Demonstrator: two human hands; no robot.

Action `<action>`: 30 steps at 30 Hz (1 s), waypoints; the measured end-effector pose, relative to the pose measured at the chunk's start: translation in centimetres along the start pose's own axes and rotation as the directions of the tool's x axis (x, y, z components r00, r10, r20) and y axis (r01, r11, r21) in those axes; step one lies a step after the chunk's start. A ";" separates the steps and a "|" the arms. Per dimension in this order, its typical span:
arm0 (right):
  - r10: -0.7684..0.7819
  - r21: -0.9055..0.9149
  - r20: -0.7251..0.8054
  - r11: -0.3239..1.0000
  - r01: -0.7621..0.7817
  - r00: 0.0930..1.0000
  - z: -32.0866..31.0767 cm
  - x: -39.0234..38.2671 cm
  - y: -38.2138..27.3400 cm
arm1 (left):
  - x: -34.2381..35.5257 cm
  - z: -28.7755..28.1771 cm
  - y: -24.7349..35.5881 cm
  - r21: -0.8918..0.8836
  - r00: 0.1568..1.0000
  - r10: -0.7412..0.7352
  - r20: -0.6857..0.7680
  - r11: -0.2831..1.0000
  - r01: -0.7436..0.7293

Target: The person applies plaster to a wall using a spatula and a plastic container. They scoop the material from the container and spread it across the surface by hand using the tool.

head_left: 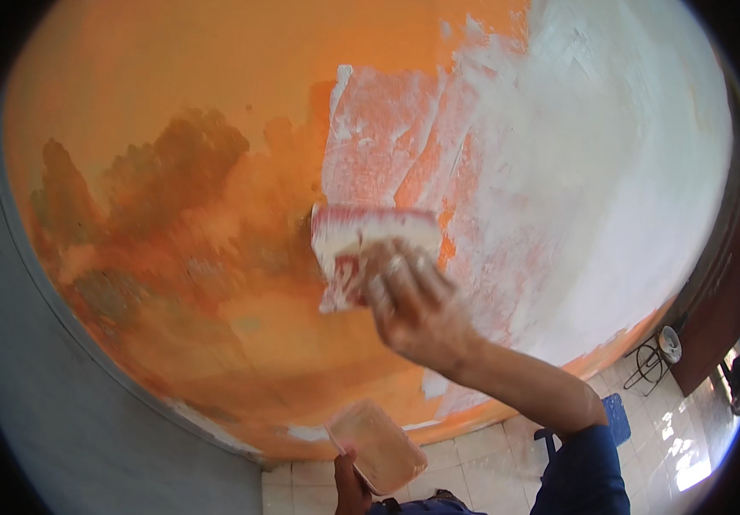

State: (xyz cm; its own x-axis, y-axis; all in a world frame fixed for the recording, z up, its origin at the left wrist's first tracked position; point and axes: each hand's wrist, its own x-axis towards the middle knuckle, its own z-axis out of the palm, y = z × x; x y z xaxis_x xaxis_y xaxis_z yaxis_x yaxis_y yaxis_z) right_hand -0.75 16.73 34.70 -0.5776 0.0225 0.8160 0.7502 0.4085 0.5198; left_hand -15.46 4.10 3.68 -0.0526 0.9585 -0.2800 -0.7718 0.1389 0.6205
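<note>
My right hand [421, 305] is closed round a wide putty knife [374, 225] smeared with white putty and blurred by motion. The blade lies against an orange wall [215, 335], at the lower end of a thin, streaky white patch [378, 129]. Farther right, a thicker white coat [576, 189] covers the wall. Low in front of me, my left hand [352, 482] grips a shallow rectangular tray [404, 477] by its near left side. Pale putty coats the inside of the tray. Most of the left fingers are hidden beneath it.
A grey wall [35, 378] meets the orange one at the left. Along the base runs a light tiled floor [490, 468]. To the right are a blue object [616, 418], a black wire stand [647, 365], a small white container [669, 344] and a dark brown panel [717, 330].
</note>
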 end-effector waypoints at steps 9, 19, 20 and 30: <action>0.235 0.156 -0.060 0.962 -0.223 0.970 -0.2 -0.8 2.3 | -2.2 0.6 0.8 -0.067 0.995 -0.056 -0.077 0.996 0.051; 0.251 0.112 0.160 0.956 -0.270 0.955 3.9 -7.4 -4.6 | -1.6 -1.0 1.4 -0.010 1.000 -0.002 -0.018 1.000 0.002; 0.252 0.133 0.186 0.951 -0.278 0.950 3.4 -8.4 -5.5 | -1.6 -1.4 1.3 -0.016 1.000 0.013 -0.024 1.000 -0.013; 0.463 0.235 -0.060 0.868 -0.438 0.884 -3.9 0.6 3.2 | -3.3 -2.3 2.0 -0.093 0.999 -0.027 -0.047 0.995 0.023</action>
State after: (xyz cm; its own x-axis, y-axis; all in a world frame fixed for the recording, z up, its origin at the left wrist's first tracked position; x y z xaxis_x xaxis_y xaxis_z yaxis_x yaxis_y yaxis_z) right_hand 2.57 14.54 37.82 -0.1442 0.1543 0.9774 0.8282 0.5594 0.0339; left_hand -18.26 0.68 4.18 -0.0610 0.9417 -0.3309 -0.8281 0.1373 0.5434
